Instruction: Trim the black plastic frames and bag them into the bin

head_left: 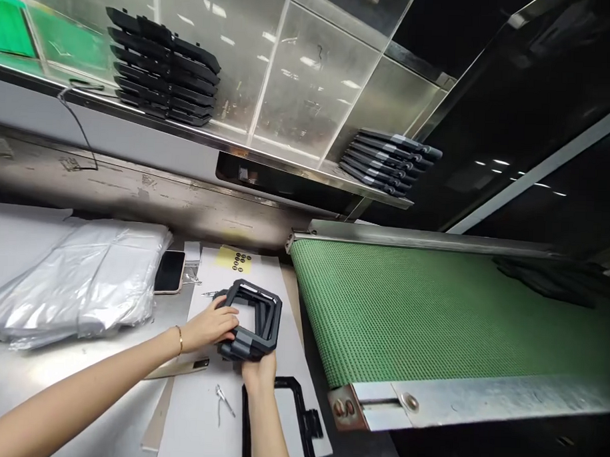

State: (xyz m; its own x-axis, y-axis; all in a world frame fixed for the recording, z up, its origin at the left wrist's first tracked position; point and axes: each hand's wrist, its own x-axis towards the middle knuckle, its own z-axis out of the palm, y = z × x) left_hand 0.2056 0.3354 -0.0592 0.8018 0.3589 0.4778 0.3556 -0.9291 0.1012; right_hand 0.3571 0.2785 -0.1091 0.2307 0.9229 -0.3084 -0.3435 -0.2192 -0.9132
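My left hand (pixel 212 325) rests on the near left side of a stack of dark grey plastic frames (pixel 254 317), its fingers curled over the top frame's edge. From below, my right hand (pixel 260 372) grips the stack's near edge. The stack lies on a white sheet (pixel 203 411) on the metal workbench. Another black frame (pixel 298 415) lies flat on the sheet just behind my right wrist. Small metal tweezers (pixel 223 402) lie left of my right forearm.
A green conveyor belt (pixel 432 313) runs along the right. A phone (pixel 170 272) and clear plastic bags (pixel 78 280) lie at the left. A yellow sheet with black dots (pixel 235 259) sits behind the stack. Two piles of black frames (pixel 163 67) (pixel 387 161) sit on the upper shelf.
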